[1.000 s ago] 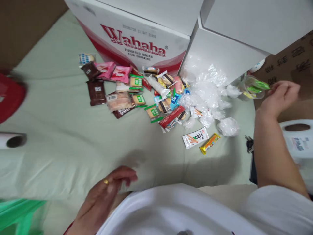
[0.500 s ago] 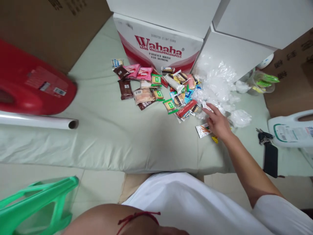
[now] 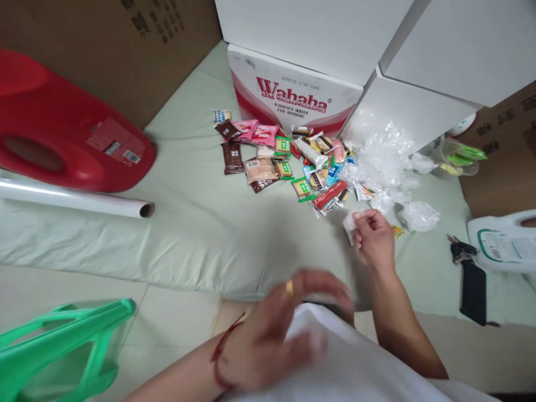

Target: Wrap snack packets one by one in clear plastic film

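My right hand [image 3: 376,239] pinches a small crumpled clear plastic bag [image 3: 349,224] above the near edge of the snack pile. My left hand [image 3: 268,329], with a ring and a red string bracelet, is raised in front of my body. Its fingers are apart and hold nothing, though motion blurs them. Wrapped snacks lie beyond the hands, among them a red packet [image 3: 330,195], a green-edged cracker pack [image 3: 302,188] and a pink packet [image 3: 265,134]. To their right is a heap of crumpled clear plastic bags [image 3: 385,151]. A yellow wrapper [image 3: 398,230] shows just behind my right hand.
A white and red water carton [image 3: 293,95] stands behind the snacks. On the left are a red jug [image 3: 75,134], a white roll [image 3: 84,199] and a green stool [image 3: 62,352]. Keys [image 3: 460,248], a black phone-like object [image 3: 473,291] and a white jug [image 3: 505,243] lie right.
My right hand has drawn back toward me from the pile and now pinches a clear bag. My left hand has come up into view and spread its fingers. The whole view has shifted slightly.
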Demonstrator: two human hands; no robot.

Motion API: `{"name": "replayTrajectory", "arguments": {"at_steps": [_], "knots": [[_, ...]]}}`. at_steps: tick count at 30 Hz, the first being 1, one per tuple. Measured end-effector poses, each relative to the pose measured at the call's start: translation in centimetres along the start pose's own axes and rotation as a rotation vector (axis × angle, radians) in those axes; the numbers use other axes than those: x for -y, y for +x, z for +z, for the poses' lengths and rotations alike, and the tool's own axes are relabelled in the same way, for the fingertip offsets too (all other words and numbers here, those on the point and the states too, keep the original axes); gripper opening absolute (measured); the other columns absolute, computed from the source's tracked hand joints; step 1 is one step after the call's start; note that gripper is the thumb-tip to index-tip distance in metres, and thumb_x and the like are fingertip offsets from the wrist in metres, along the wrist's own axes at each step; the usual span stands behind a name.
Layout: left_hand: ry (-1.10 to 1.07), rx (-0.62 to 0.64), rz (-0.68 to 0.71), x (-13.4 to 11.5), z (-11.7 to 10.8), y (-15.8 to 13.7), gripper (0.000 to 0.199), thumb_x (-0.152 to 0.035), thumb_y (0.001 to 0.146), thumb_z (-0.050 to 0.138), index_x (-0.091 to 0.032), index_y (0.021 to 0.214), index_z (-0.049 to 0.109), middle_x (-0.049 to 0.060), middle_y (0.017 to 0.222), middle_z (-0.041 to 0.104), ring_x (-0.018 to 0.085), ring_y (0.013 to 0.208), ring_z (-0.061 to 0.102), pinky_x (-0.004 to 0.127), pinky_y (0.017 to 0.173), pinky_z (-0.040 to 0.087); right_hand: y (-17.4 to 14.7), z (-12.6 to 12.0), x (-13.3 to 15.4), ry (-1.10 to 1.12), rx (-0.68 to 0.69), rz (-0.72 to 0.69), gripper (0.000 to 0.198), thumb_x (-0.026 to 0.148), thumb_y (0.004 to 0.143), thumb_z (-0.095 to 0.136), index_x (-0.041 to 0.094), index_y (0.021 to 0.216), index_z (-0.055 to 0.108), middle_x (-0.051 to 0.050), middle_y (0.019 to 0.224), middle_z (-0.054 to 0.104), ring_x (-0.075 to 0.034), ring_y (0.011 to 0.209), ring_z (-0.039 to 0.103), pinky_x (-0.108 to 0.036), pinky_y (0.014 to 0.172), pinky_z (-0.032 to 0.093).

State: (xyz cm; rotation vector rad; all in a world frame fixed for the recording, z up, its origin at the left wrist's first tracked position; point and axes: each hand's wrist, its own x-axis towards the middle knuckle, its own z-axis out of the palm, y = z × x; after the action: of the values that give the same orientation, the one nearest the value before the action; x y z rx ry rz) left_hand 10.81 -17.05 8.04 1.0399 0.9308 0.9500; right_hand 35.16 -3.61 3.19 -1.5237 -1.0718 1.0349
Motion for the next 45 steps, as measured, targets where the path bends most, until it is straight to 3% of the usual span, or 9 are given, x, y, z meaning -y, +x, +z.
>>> {"name": "replayTrajectory", "arguments": {"at_steps": [6, 11, 16, 19, 22, 30, 35, 41, 45], "knots": [[-0.09, -0.38, -0.123, 5.2, 0.1, 8.0, 0.052, -0.053, 0.07, 0.089, -0.022, 0.101, 0.061, 0.005, 0.1, 0.071, 0.02, 0.091, 0.07, 0.031, 0.077, 0.058, -6.2, 4.9, -0.3, 0.119, 0.486, 0.188, 0.036, 0.049, 0.08, 0.084, 0.023, 0.1, 0.069, 0.001, 0.074, 0.067, -0.014, 0.065, 0.063, -0.026, 0.06, 0.055], [-0.274, -0.42, -0.13, 6.8, -2.7, 9.0, 0.043, -0.058, 0.079, 0.08, -0.021, 0.083, 0.057, -0.005, 0.065, 0.058, 0.009, 0.057, 0.052, 0.022, 0.056, 0.042, -4.6, 3.0, -0.2, 0.296, 0.377, 0.34, 0.04, 0.047, 0.072, 0.091, 0.022, 0.093, 0.068, 0.006, 0.063, 0.055, -0.007, 0.049, 0.043, -0.017, 0.042, 0.034], [-0.322, -0.472, -0.161, 6.1, -3.9, 8.6, 0.051, -0.057, 0.073, 0.086, -0.022, 0.095, 0.057, 0.002, 0.097, 0.068, 0.012, 0.077, 0.065, 0.021, 0.057, 0.048, -3.9, 1.5, -0.9, 0.341, 0.226, 0.322, 0.042, 0.043, 0.066, 0.094, 0.022, 0.09, 0.067, 0.007, 0.068, 0.052, -0.005, 0.048, 0.035, -0.016, 0.039, 0.024], [-0.343, -0.36, -0.19, 6.4, -2.6, 8.8, 0.068, -0.045, 0.059, 0.096, -0.024, 0.113, 0.06, 0.005, 0.116, 0.069, 0.018, 0.091, 0.069, 0.026, 0.064, 0.056, -5.1, 2.3, -1.3, 0.189, 0.318, 0.246, 0.034, 0.046, 0.076, 0.089, 0.021, 0.089, 0.069, 0.006, 0.065, 0.053, -0.006, 0.048, 0.039, -0.019, 0.042, 0.03], [-0.32, -0.313, -0.186, 6.9, -1.7, 9.2, 0.053, -0.044, 0.061, 0.095, -0.019, 0.1, 0.068, 0.001, 0.093, 0.07, 0.013, 0.077, 0.063, 0.024, 0.065, 0.053, -6.0, 3.2, -1.1, 0.195, 0.411, 0.247, 0.035, 0.049, 0.078, 0.088, 0.021, 0.087, 0.069, 0.006, 0.065, 0.054, -0.007, 0.049, 0.042, -0.02, 0.045, 0.033], [-0.441, -0.272, -0.229, 6.9, -2.6, 8.9, 0.049, -0.053, 0.063, 0.095, -0.017, 0.081, 0.067, -0.006, 0.061, 0.06, 0.006, 0.053, 0.048, 0.02, 0.05, 0.035, -5.0, 2.3, -2.0, 0.323, 0.33, 0.405, 0.045, 0.049, 0.065, 0.094, 0.02, 0.084, 0.064, 0.007, 0.068, 0.048, -0.006, 0.05, 0.034, -0.02, 0.044, 0.026], [-0.269, -0.418, -0.155, 7.2, -2.0, 8.9, 0.039, -0.05, 0.07, 0.089, -0.018, 0.082, 0.07, -0.003, 0.065, 0.066, 0.01, 0.058, 0.058, 0.024, 0.06, 0.047, -6.2, 1.8, -3.0, 0.007, 0.028, 0.072, 0.031, 0.05, 0.086, 0.077, 0.023, 0.095, 0.064, 0.004, 0.073, 0.052, -0.012, 0.061, 0.044, -0.023, 0.054, 0.039], [-0.173, -0.39, -0.097, 7.0, -0.8, 8.5, 0.031, -0.042, 0.07, 0.086, -0.02, 0.081, 0.068, -0.001, 0.075, 0.07, 0.014, 0.071, 0.065, 0.026, 0.07, 0.055, -7.3, 2.5, -2.4, -0.261, 0.39, -0.328, 0.034, 0.035, 0.091, 0.077, 0.029, 0.123, 0.07, -0.008, 0.117, 0.068, -0.023, 0.102, 0.065, -0.032, 0.076, 0.057], [-0.232, -0.314, -0.205, 6.6, -0.4, 8.3, 0.038, -0.055, 0.076, 0.078, -0.022, 0.093, 0.068, 0.001, 0.088, 0.07, 0.019, 0.081, 0.068, 0.029, 0.065, 0.058, -6.9, 2.7, -3.0, -0.387, 0.418, -0.524, 0.03, 0.019, 0.1, 0.056, 0.031, 0.12, 0.075, -0.008, 0.111, 0.072, -0.023, 0.104, 0.069, -0.039, 0.089, 0.059]]}}
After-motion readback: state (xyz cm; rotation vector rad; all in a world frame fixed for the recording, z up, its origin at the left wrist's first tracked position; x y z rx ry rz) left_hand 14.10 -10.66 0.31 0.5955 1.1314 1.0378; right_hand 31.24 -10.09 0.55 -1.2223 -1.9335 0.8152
